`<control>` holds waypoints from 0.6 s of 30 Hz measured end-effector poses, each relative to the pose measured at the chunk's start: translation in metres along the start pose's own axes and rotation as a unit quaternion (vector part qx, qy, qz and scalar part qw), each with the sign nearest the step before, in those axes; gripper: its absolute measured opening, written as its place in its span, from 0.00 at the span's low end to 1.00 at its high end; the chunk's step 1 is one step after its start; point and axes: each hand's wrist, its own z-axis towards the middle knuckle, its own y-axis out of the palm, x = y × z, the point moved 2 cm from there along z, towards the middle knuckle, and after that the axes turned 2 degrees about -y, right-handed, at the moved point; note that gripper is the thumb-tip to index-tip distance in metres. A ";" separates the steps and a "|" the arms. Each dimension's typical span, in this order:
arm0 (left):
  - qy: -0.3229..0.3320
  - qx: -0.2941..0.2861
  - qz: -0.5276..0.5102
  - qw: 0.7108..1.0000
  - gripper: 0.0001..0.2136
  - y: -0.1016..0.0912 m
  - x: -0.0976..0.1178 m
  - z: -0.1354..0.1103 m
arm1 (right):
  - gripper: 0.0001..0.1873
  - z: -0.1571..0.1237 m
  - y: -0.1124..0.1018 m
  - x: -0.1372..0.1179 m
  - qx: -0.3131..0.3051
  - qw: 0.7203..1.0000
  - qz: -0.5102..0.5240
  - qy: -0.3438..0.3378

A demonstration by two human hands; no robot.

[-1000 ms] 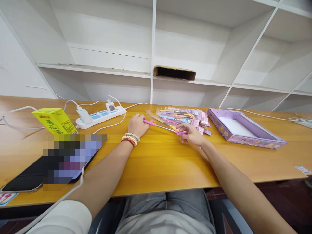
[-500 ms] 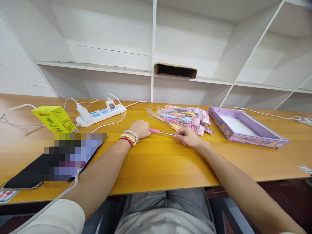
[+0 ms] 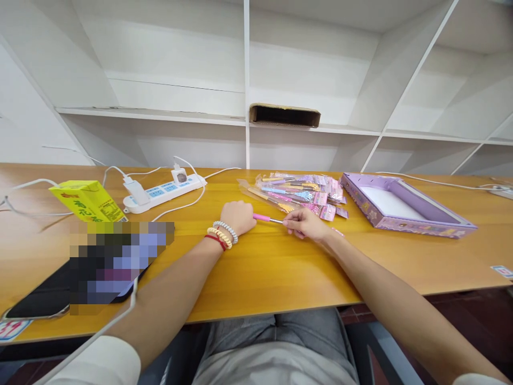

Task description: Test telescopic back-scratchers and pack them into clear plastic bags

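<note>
Left hand is curled round one end of a pink-handled rod, its knuckles up; right hand pinches the metal shaft between thumb and fingers, hiding part of the rod; the rod spans the gap between the hands, over the near side of the worktop. From where I stand, a heap of bagged sticks with small coloured hand-shaped ends lies just beyond the right hand; beside the heap rests an open purple box; off to the left are a white power strip, a yellow carton and a dark phone; behind, white shelving bears a brown cardboard box.
</note>
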 end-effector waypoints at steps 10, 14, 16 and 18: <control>0.178 -0.037 -0.266 0.947 0.14 -0.001 -0.009 -0.002 | 0.13 -0.008 -0.024 -0.011 -0.035 0.959 -0.264 -0.094; 0.197 -0.104 -0.349 0.910 0.16 0.001 -0.008 -0.003 | 0.15 -0.008 -0.021 -0.010 -0.045 0.956 -0.271 -0.101; 0.198 -0.121 -0.368 0.900 0.19 0.001 -0.007 -0.004 | 0.15 -0.007 -0.019 -0.008 -0.042 0.956 -0.267 -0.117; 0.194 -0.121 -0.374 0.899 0.22 0.000 -0.005 -0.005 | 0.16 -0.007 -0.017 -0.006 -0.042 0.960 -0.250 -0.118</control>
